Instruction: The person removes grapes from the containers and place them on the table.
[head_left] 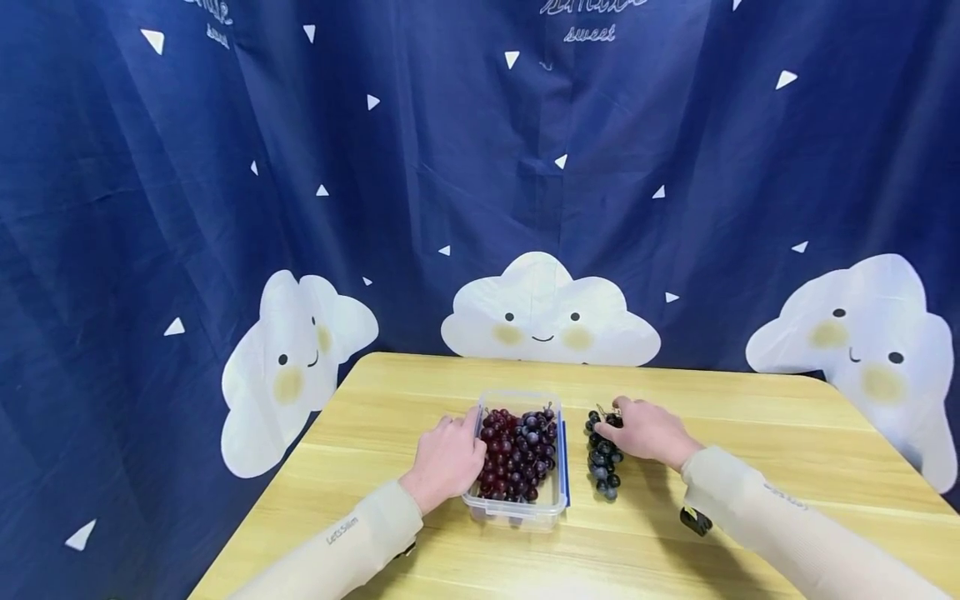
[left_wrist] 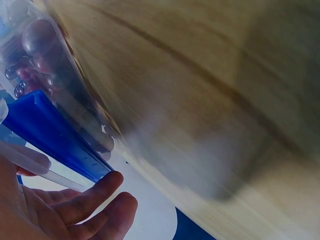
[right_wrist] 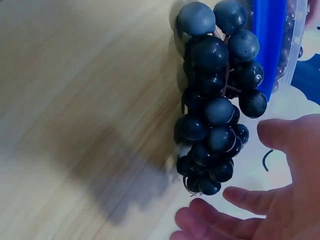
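Head view: clear plastic container (head_left: 517,507) is sitting on the wood-grain table (head_left: 750,450); red and dark purple grapes (head_left: 517,454) are filling most of it, the near right corner of its floor showing. Left hand (head_left: 444,462) is gripping the container's left side at the rim. Just right of the container, a bunch of black grapes (head_left: 602,467) is lying on the table; right hand (head_left: 647,427) is hovering at its far, stem end, hiding part of it. A blue strip (head_left: 566,462) is running along the container's right side. Behind, a navy curtain (head_left: 450,167) is hanging, printed with smiling white clouds (head_left: 551,312). Left wrist view: a blue flap (left_wrist: 55,135), concealed from the head camera, is showing at the left hand; fingers are resting against it, and grapes are appearing hazily through the clear wall. Right wrist view: right hand's state is reading more clearly here, thumb and fingers lying loosely spread, a gap showing between fingertips and grapes. Brownish stems are threading between the berries, finer than the head view is resolving. The blue strip is standing just beyond the bunch.
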